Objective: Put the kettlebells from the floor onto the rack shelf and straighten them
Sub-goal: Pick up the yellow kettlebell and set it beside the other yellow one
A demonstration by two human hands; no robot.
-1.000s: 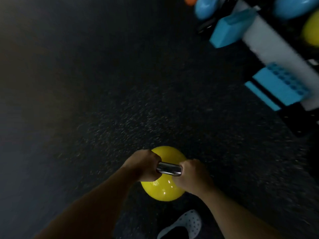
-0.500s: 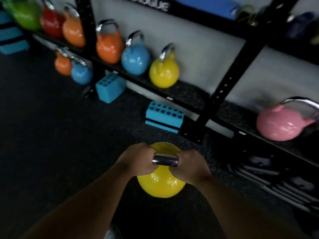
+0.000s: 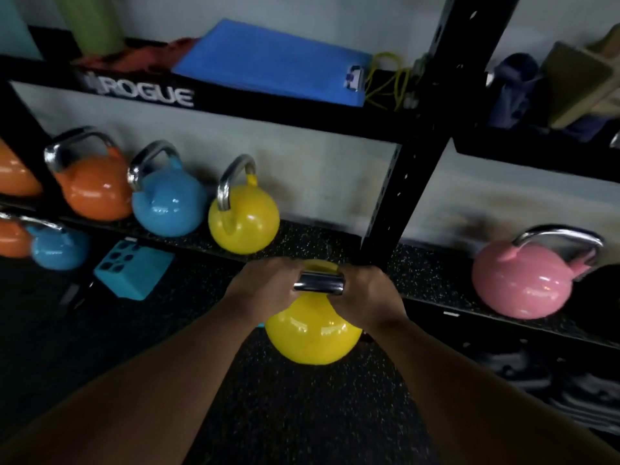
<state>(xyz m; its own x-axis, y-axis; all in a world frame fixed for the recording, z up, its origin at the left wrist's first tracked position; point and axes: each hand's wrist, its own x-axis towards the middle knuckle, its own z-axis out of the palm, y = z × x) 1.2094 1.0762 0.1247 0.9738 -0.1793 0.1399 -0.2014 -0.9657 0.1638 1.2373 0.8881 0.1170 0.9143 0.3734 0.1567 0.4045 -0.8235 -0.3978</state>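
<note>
1. Forearms reaching forward from the bottom edge, meeting at the middle.
2. Left hand (image 3: 265,290) wrapped tight around the left end of a chrome handle (image 3: 318,281); right hand (image 3: 364,292) clenched the same way on the right end, a short bare stretch of metal showing between the two fists.
3. Held yellow kettlebell (image 3: 312,333) hanging below the fists, off the speckled black floor (image 3: 285,414), just in front of the lower shelf (image 3: 436,280) and at the foot of the black upright post (image 3: 402,182).
4. Teal foam block (image 3: 132,271) with holes in its face, down left on the floor under the shelf edge; beside it a small blue kettlebell (image 3: 58,248) and a sliver of an orange one at the frame edge.
5. Lined up on the lower shelf left of the post: orange kettlebell (image 3: 95,186), blue kettlebell (image 3: 167,203), shelved yellow kettlebell (image 3: 243,219), close together, handles turned at differing angles.
6. Pink kettlebell (image 3: 521,280) alone on the shelf right of the post, well apart from the row.
7. White lettering "ROGUE" (image 3: 144,94) on the black upper crossbeam.
8. Folded blue mat (image 3: 271,62) on the upper shelf, with a small label too blurred to read; yellow cord (image 3: 389,78) beside it.
</note>
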